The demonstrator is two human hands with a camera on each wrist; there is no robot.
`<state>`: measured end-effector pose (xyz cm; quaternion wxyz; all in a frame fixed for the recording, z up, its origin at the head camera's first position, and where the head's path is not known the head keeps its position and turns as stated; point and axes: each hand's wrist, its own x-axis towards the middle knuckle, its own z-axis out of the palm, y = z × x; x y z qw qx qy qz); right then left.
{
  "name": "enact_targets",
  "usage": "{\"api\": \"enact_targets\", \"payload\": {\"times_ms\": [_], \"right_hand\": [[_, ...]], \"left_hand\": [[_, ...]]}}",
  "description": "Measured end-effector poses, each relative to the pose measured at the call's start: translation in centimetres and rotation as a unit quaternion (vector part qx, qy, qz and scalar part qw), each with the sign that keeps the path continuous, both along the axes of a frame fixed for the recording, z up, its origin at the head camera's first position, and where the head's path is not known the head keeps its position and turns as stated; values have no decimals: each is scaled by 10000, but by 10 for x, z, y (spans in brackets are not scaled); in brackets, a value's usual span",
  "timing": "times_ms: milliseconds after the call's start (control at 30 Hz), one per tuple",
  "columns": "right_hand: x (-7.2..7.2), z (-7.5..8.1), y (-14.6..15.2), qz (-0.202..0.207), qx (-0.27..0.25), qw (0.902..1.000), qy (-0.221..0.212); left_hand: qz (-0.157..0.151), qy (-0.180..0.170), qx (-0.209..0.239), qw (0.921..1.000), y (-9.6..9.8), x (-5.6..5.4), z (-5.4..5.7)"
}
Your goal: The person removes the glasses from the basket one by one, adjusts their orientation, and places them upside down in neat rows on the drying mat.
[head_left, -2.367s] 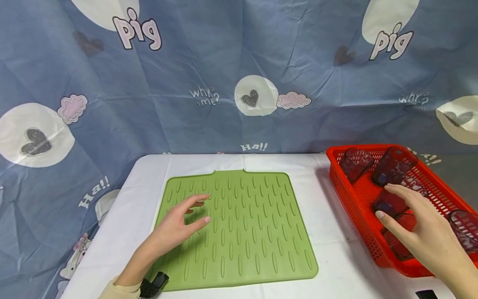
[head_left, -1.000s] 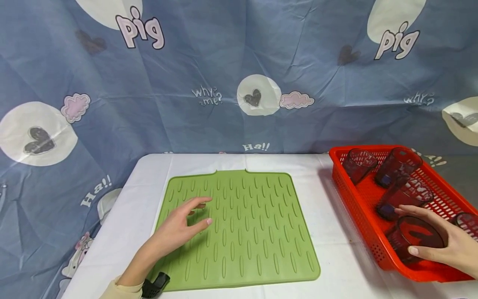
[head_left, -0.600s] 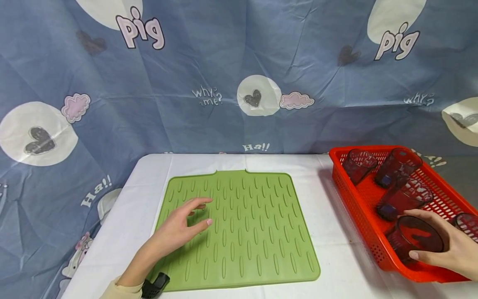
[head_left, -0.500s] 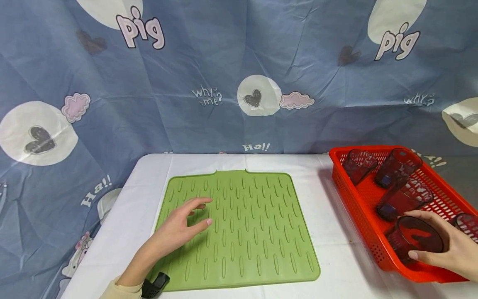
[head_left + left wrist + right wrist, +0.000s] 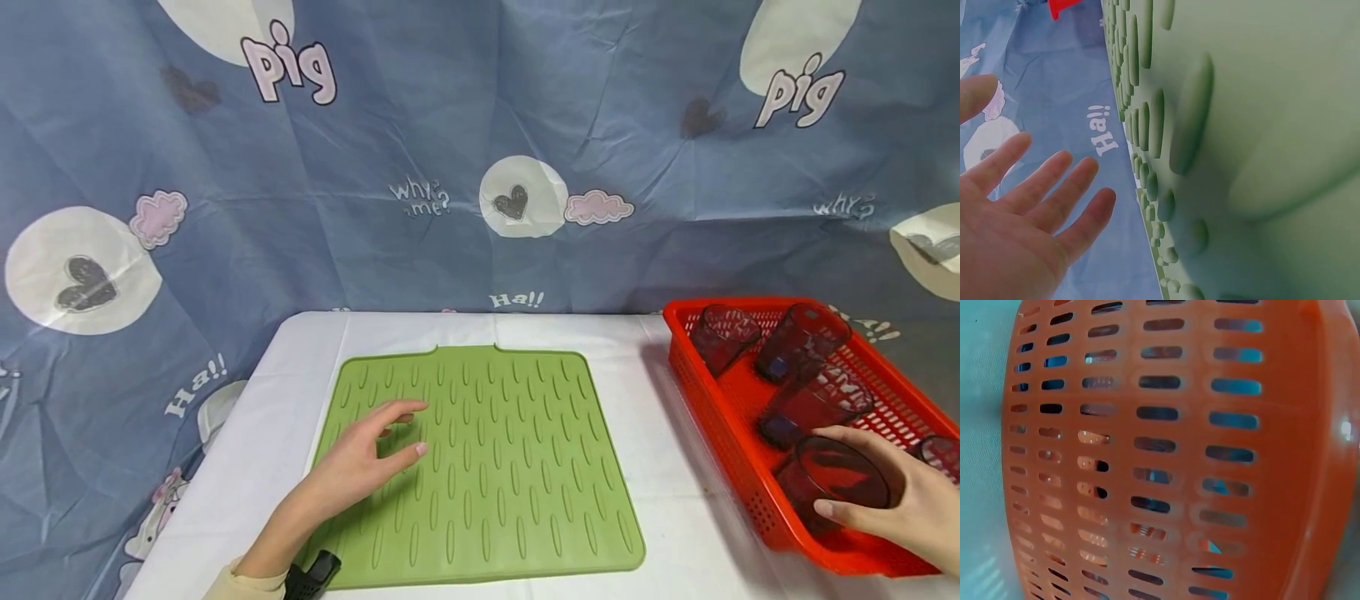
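In the head view my right hand (image 5: 911, 500) grips a dark clear drinking glass (image 5: 836, 477) at the near end of the red basket (image 5: 731, 454). The thumb lies on the near side of the glass, and the fingers reach round its far side. The glass leans, with its mouth toward me and its lower part down inside the basket. My left hand (image 5: 360, 462) hovers over the green ridged mat (image 5: 495, 467), fingers relaxed and nothing between them. In the left wrist view that hand (image 5: 1029, 225) shows its spread fingers beside the mat.
Several more glasses lean in the basket: one at the back left (image 5: 723, 337), a taller glass (image 5: 804, 337) beside it, another glass (image 5: 817, 400) nearer. The slotted basket wall (image 5: 1291, 456) fills the right wrist view. A white cloth (image 5: 660, 500) covers the table.
My right hand has come down from above the basket, toward me, and its thumb and fingers have closed round the near glass. The left hand stays in place.
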<state>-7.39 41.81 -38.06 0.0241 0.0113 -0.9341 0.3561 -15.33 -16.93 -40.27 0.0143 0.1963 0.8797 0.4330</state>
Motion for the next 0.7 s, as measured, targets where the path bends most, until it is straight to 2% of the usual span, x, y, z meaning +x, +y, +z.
{"api": "enact_targets", "payload": {"times_ms": [400,700], "right_hand": [[-3,-8,-6,-260,-202,9987,401],[-8,-10,-7,-382,68,9970,671]], "left_hand": [[28,-67,37,10000,-2,0,1],[61,-165,13,9998,-3,0,1]]}}
